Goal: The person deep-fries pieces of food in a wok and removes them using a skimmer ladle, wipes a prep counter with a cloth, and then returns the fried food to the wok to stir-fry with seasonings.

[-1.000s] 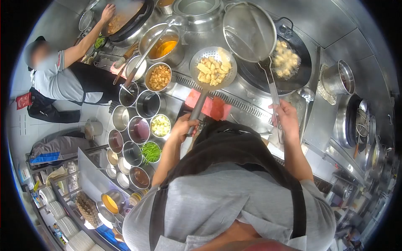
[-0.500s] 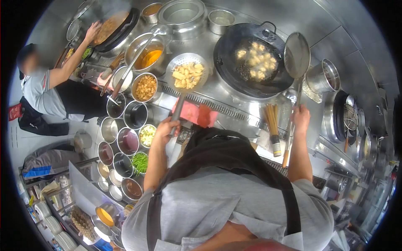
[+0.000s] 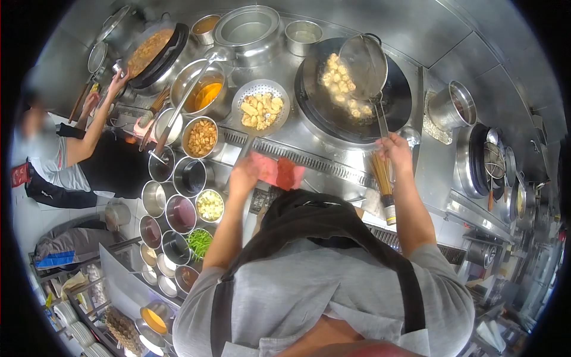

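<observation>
My right hand [image 3: 395,149] is closed round the handle of a mesh strainer [image 3: 367,64]. The strainer's round head hangs over the right part of a black wok [image 3: 401,95], hiding some of what lies beneath. Pale golden fried pieces [image 3: 336,77] float in the wok's oil, beside and below the mesh. My left hand [image 3: 242,177] grips the handle of a perforated skimmer [image 3: 260,131], which holds a heap of yellowish pieces [image 3: 260,110] left of the wok. Under that handle, close to my left hand, lies a pink cloth [image 3: 266,166] with a darker red patch.
Left are a bowl of orange liquid [image 3: 207,95] with a ladle [image 3: 184,98] across it, a pot of browned cubes [image 3: 200,137] and several ingredient pots. A bamboo brush [image 3: 382,184] lies by my right forearm. A metal pot [image 3: 455,106] stands right; a co-worker [image 3: 65,149] works far left.
My right hand has swung the strainer leftward from the wok's right side to over it. The fried pieces have shifted in the oil. The left hand still grips the skimmer, moved slightly.
</observation>
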`<control>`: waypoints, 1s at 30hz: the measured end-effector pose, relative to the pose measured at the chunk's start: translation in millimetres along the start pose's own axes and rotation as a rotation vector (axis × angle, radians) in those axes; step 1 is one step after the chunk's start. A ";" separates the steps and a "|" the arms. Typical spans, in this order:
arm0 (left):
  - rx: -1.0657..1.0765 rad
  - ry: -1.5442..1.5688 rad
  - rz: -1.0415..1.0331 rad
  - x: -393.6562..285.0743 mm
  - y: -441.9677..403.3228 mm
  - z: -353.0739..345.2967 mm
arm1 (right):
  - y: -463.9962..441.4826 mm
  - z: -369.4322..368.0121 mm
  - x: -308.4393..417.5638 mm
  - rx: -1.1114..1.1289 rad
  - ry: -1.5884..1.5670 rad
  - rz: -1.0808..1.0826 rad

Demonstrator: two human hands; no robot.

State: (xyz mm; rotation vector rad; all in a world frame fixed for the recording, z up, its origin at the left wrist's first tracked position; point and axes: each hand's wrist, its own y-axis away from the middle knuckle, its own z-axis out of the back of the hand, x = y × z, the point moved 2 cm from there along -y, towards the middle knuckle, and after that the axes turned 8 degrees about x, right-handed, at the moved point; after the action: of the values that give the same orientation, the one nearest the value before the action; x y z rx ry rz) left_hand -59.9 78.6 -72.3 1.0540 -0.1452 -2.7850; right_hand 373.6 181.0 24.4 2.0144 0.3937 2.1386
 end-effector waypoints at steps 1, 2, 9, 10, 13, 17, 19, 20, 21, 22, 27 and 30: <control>0.038 0.024 0.034 2.3 -2.0 -21.8 | 5.1 5.3 1.1 0.014 0.077 0.003; 0.080 0.036 0.080 11.4 -5.9 -48.5 | 12.6 8.6 2.4 0.027 0.155 0.007; 0.309 0.081 0.174 -8.9 -13.6 -106.5 | 65.3 26.2 5.9 -0.029 0.286 -0.004; 0.316 0.081 0.172 -10.2 -12.4 -109.1 | 70.5 29.2 6.4 -0.034 0.286 -0.009; 0.218 -0.067 0.109 -19.3 -12.9 -113.3 | 81.9 40.4 14.9 -0.120 0.295 -0.005; 0.128 -0.140 0.163 -26.6 -11.8 -127.3 | 81.6 52.4 18.4 -0.276 0.520 0.014; 0.165 -0.126 0.213 -34.2 -8.6 -121.7 | 74.5 56.9 7.5 -0.352 0.608 0.018; 0.138 -0.037 0.183 -39.6 -6.0 -114.3 | 64.0 66.0 -9.7 -0.325 0.611 0.026; 0.111 0.053 0.155 -41.7 -1.6 -109.9 | 56.6 67.6 -20.4 -0.316 0.607 0.036; 0.095 0.052 0.158 -35.0 -0.6 -109.8 | 46.7 68.9 -31.1 -0.238 0.401 0.014; 0.375 1.401 0.266 -57.8 31.5 -90.4 | -10.2 53.6 -26.0 -0.041 -0.005 0.002; 0.395 1.591 0.369 -64.4 58.6 -85.7 | -34.0 56.9 -6.3 0.106 0.084 0.024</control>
State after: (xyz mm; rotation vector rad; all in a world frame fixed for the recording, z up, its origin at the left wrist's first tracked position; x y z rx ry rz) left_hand 51.4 29.9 -86.0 2.5399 -0.5560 -0.9930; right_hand 428.9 215.4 10.7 1.9986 0.5080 2.2678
